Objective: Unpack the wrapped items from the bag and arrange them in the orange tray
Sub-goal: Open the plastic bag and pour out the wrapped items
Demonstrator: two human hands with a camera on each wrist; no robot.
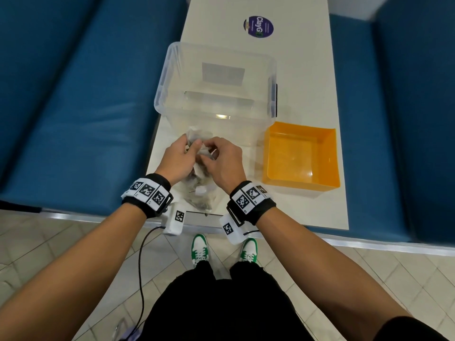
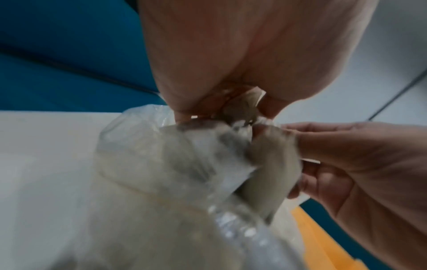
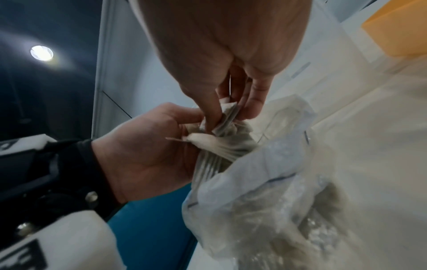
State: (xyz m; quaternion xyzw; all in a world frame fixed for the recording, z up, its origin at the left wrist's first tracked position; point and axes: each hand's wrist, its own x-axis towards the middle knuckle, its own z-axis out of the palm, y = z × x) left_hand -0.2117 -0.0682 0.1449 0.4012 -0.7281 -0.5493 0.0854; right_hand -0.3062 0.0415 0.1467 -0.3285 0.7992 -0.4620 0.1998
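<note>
Now both hands (image 1: 199,156) pinch bag (image 1: 200,193) neck; orange tray (image 1: 301,185) right.

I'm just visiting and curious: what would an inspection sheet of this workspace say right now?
Surface: pale table, bare parts look clean.
Job's things: clear plastic bag of wrapped items at the near edge; orange tray holds nothing.
Clutter: clear storage box; purple sticker.
Hands: left hand and right hand both pinch the bag's gathered top.
Cables: black cable hangs from the left wrist.
Surroundings: blue benches on both sides; tiled floor.
</note>
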